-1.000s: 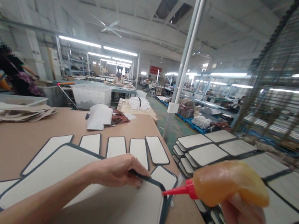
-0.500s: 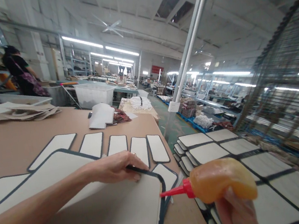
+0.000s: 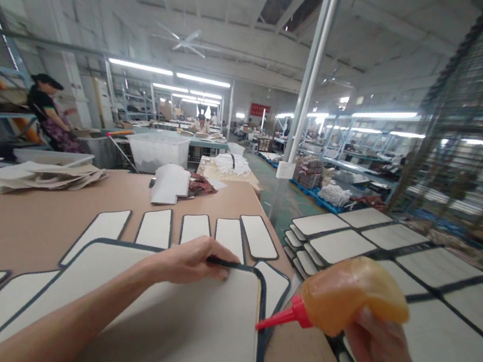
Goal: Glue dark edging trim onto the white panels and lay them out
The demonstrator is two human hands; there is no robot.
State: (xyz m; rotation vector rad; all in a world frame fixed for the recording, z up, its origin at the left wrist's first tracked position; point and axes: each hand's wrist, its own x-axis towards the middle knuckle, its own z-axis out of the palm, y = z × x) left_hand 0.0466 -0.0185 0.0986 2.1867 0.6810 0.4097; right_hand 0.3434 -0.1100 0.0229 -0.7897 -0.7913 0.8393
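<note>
My left hand [image 3: 194, 260] pinches the far edge of a large cream panel with a dark border [image 3: 169, 333], tilting it up off the table. In my right hand [image 3: 379, 339] is a squeeze bottle of amber liquid [image 3: 353, 295], probably glue, lying nearly sideways. Its red nozzle [image 3: 281, 316] points left, with the tip at the panel's right edge where the cream face meets the dark border. A thin yellowish line runs along that edge above the tip. Part of my right hand is hidden behind the bottle.
Several smaller bordered panels [image 3: 257, 236] lie in a row on the brown table [image 3: 133, 189]. To the right, more panels are stacked on a rack [image 3: 343, 245]. Paper sheets [image 3: 171, 183], a clear plastic bin [image 3: 158, 151] and a metal pole [image 3: 317, 52] stand beyond. A person [image 3: 50, 113] works at far left.
The nozzle tip has slid down along the panel's right edge, toward me, leaving a yellowish line behind. My left hand keeps its hold. The view has shifted slightly left.
</note>
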